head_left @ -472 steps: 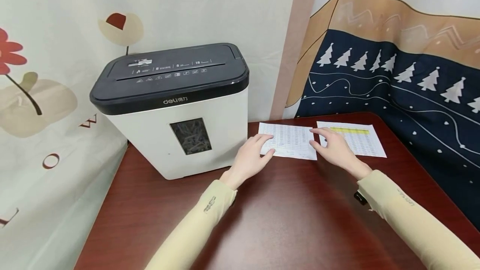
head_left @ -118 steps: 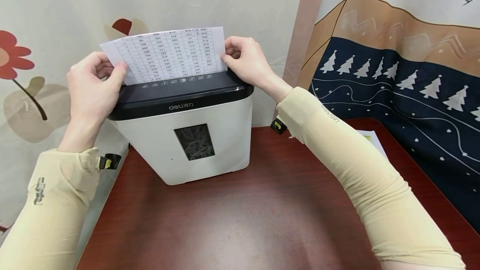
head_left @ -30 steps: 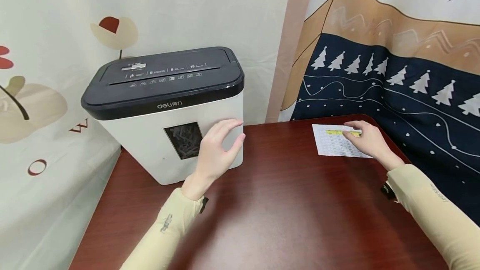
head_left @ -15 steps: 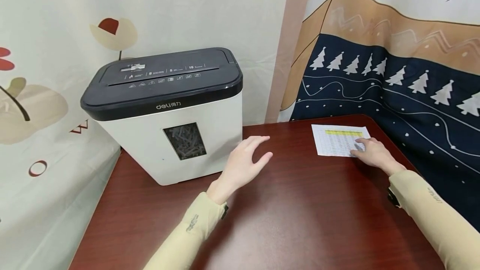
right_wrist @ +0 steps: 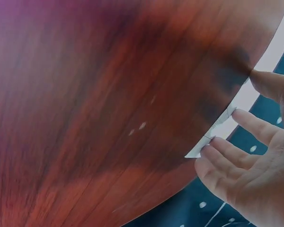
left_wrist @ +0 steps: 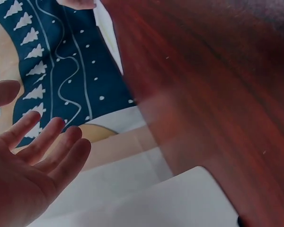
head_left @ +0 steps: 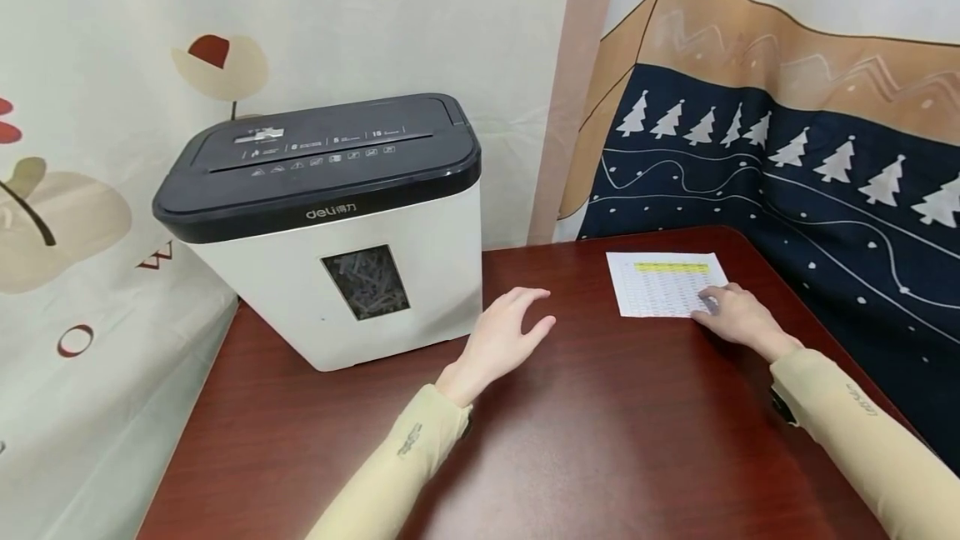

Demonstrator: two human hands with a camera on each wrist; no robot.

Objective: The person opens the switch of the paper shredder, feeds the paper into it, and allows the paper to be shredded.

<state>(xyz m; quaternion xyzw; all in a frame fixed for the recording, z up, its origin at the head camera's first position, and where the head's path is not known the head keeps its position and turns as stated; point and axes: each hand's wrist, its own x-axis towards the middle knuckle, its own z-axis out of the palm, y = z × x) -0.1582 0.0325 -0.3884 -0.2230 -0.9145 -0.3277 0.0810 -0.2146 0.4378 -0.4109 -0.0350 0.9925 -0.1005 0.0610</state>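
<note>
A printed sheet of paper (head_left: pixel 663 286) with a yellow-highlighted band lies flat on the table at the right. My right hand (head_left: pixel 738 319) rests its fingertips on the sheet's near right corner; in the right wrist view, the fingers (right_wrist: pixel 222 158) touch the white paper (right_wrist: pixel 246 97) with the thumb at its edge. Relaxed and holding nothing, my left hand (head_left: pixel 498 344) hovers over the table between the shredder and the sheet. The left wrist view shows its fingers (left_wrist: pixel 52 146) spread. The white paper shredder (head_left: pixel 420 248) has a black lid, its slot bare of paper.
Shredded strips show behind the shredder's window (head_left: pixel 366 282). The dark red wooden table (head_left: pixel 600 440) reaches back to a pale curtain (head_left: pixel 420 15) and, on the right, a navy one with white trees (head_left: pixel 787 182).
Two sheets lay out earliest; both hands later held one at the shredder slot, and it is gone now. The right hand has reached the remaining sheet, which has slid slightly left. The left hand moved right.
</note>
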